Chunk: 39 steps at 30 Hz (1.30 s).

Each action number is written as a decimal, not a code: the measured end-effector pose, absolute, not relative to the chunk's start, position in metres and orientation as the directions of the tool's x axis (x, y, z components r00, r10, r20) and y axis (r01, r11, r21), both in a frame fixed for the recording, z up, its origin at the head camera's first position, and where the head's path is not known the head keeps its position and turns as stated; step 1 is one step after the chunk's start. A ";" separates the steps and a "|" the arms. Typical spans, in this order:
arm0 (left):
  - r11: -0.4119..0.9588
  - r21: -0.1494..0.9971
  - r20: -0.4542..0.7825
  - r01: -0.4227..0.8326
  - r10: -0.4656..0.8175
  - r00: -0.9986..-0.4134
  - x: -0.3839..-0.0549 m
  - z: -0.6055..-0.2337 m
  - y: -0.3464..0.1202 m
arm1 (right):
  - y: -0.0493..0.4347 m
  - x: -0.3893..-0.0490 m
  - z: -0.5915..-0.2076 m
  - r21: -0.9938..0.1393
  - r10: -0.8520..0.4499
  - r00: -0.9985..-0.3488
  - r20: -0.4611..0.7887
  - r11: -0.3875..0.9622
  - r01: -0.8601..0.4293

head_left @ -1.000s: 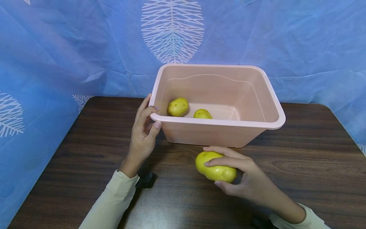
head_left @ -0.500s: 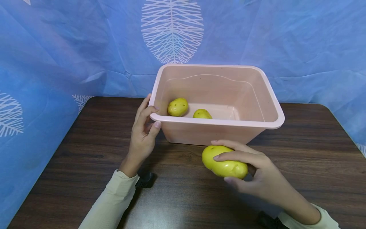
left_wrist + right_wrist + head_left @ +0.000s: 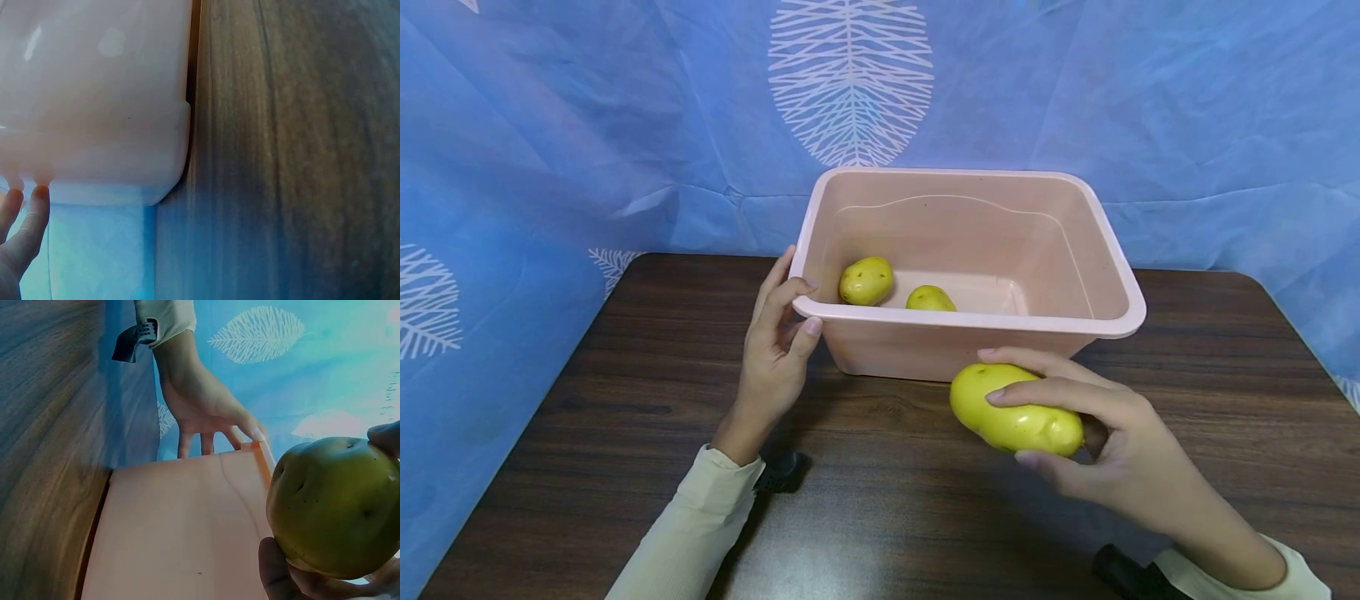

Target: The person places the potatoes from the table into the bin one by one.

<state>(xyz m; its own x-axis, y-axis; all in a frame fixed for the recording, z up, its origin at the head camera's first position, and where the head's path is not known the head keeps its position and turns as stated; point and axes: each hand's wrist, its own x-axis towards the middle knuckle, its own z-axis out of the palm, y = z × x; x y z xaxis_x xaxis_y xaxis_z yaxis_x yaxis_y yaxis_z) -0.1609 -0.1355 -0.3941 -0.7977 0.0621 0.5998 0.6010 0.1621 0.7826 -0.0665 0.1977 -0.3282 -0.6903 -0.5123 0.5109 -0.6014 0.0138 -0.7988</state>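
In the head view a yellow potato [image 3: 1000,408] is held in my right hand [image 3: 1127,442], thumb below and fingers over the top. It overlaps the lower front of a pink plastic bin [image 3: 895,350]. The same potato [image 3: 334,509] looms large in the right wrist view, fingers at its edges. My left hand [image 3: 772,358] grips the bin's front left corner, with a finger over the rim and the thumb at the front. Inside the bin lie two more potatoes, one whole in view [image 3: 867,282] and another potato [image 3: 930,298] partly hidden behind the front rim.
The bin stands towards the back of a dark wooden table [image 3: 647,400]. A blue cloth [image 3: 587,125] with white leaf prints hangs behind and to the left. Dark straps are worn at both wrists, such as the left wrist strap [image 3: 784,473].
My right hand has moved to the right and slightly away from me with the potato, which appears raised. The left hand keeps its grip on the bin, and the other potatoes lie still.
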 end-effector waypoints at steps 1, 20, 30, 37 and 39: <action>0.160 0.783 0.599 0.600 0.062 -0.798 -0.161 -0.395 -0.136 | 0.198 -0.066 -0.327 -0.800 -0.513 -0.689 0.512 0.009 -0.600; 0.161 0.787 0.595 0.596 0.060 -0.801 -0.162 -0.395 -0.135 | 0.210 -0.070 -0.308 -0.779 -0.505 -0.658 0.558 -0.047 -0.625; 0.157 0.787 0.595 0.597 0.062 -0.801 -0.162 -0.395 -0.135 | 0.219 -0.079 -0.295 -0.818 -0.483 -0.694 0.534 -0.087 -0.569; 0.157 0.787 0.595 0.597 0.064 -0.801 -0.161 -0.395 -0.135 | 0.227 -0.086 -0.287 -0.863 -0.444 -0.759 0.476 -0.071 -0.500; 0.156 0.787 0.595 0.597 0.064 -0.801 -0.161 -0.395 -0.135 | 0.228 -0.088 -0.285 -0.872 -0.432 -0.774 0.462 -0.062 -0.486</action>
